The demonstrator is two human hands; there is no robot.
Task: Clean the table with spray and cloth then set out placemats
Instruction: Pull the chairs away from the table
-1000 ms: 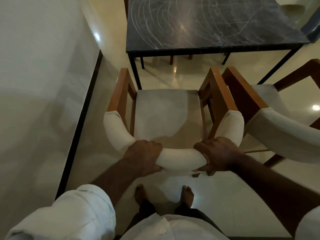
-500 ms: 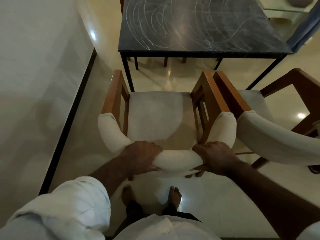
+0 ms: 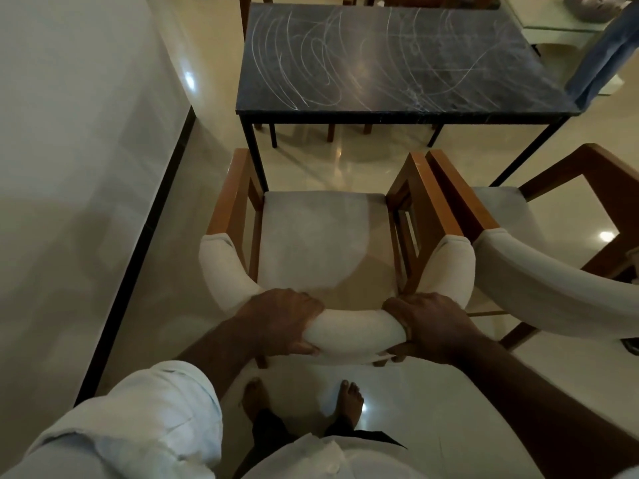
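Padded white backrest point(image 3: 356, 331) — both hands, left point(image 3: 281, 321) and right point(image 3: 430, 326), clamp it. Likely shifting the chair point(image 3: 325, 243) (table point(image 3: 397, 63) access, apparently) — streaks uncleaned.

Wooden armchair point(image 3: 325, 243) w/ pale seat cushion & white padded curved backrest sits centre, its arms orange-brown; a 2nd matching chair point(image 3: 539, 271) stands just beside it on the right, their wooden arms nearly touching. Glossy cream tile floor point(image 3: 345, 164) shows light reflections, w/ a white wall point(image 3: 69, 133) & dark skirting strip point(image 3: 138, 243) running along the left. Blue fabric point(image 3: 601, 53) hangs at top right, near a pale ledge point(image 3: 553, 32) w/ a blurry item on it.
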